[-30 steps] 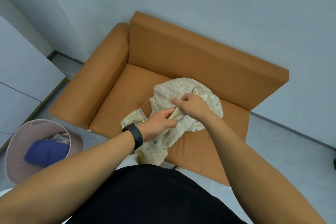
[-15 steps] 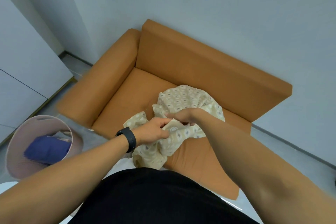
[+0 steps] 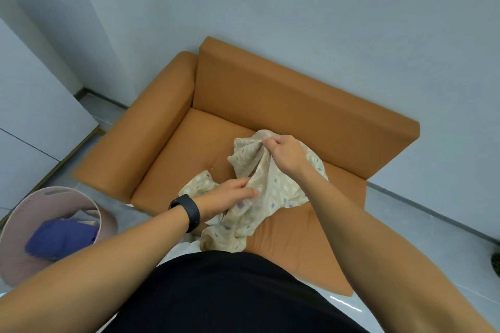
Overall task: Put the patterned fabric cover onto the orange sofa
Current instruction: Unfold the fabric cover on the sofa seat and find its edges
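The patterned fabric cover (image 3: 266, 192) is bunched in a crumpled heap on the seat of the orange sofa (image 3: 284, 94), toward its middle and front edge, with one tail hanging over the front. No flat face is laid out yet; most of the seat, the backrest and the armrest are bare. The heap's long axis runs roughly from the hanging tail at the front up to the raised fold near the backrest, slightly slanted to the right. Which end is the cover's top or opening cannot be told.

A raised fold at the far end is pinched by the right hand (image 3: 284, 155), fingers curled round the cloth. A nearer fold is held by the left hand (image 3: 230, 196), thumb over it, fingers fairly extended; a black wristband (image 3: 188, 212) is worn on that wrist.

The step in hand is judged to be finding an edge and opening the bundle. For this to go well, one hem should be traced to two corners, the hands drawn well apart, the cloth lifted off the seat and shaken loose, then aligned with the backrest before draping.

A pink basket (image 3: 16, 224) with blue cloth (image 3: 59, 238) inside stands on the floor at left.
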Motion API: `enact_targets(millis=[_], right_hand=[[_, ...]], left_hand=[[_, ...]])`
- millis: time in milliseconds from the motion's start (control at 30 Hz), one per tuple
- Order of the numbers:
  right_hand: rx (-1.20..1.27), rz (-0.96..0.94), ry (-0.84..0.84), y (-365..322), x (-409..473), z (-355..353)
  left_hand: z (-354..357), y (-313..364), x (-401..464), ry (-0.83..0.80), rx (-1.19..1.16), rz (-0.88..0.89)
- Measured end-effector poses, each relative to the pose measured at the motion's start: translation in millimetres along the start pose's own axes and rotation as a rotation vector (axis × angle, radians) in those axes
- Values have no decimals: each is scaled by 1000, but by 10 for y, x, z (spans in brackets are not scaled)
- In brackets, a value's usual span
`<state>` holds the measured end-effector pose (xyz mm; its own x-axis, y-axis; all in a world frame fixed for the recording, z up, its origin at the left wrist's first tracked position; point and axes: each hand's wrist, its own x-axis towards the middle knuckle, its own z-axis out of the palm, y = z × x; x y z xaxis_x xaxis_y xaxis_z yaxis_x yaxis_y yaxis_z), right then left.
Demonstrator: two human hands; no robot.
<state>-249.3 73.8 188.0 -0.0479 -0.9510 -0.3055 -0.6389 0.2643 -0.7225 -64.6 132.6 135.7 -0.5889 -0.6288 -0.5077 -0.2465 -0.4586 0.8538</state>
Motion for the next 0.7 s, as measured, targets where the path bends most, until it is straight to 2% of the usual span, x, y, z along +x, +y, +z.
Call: enact_targets(millis=[100, 167, 200, 267, 300, 400, 467, 533, 567, 633, 700], right_hand=[[277, -122, 70, -177, -209, -118], [361, -172, 78, -291, -342, -185], [391, -191, 69, -358, -401, -230], [419, -240, 57, -442, -461, -350], [423, -268, 36, -476, -462, -376], [378, -289, 115, -381, -459, -587], [328, -233, 205, -166, -448, -686], [260, -147, 257, 78, -455, -825], [203, -107, 229, 181, -448, -845], [104, -43, 170, 244, -444, -994], [102, -55, 155, 137, -394, -1130]], left_hand=[[-85, 179, 143, 79, -359, -82], [-191, 328, 323, 58, -609, -181], [-243, 396, 437, 46, -649, -227], [-208, 650, 628, 0, -637, -265], [-193, 708, 746, 28, -628, -266], [-144, 874, 1130, 303, -452, -264], [-256, 934, 1325, 493, -473, -317], [-340, 1318, 1489, 566, -415, -204], [-333, 1591, 1508, 588, -415, -123], [-185, 2384, 1553, 497, -470, 95], [58, 3126, 1571, 358, -365, 304]])
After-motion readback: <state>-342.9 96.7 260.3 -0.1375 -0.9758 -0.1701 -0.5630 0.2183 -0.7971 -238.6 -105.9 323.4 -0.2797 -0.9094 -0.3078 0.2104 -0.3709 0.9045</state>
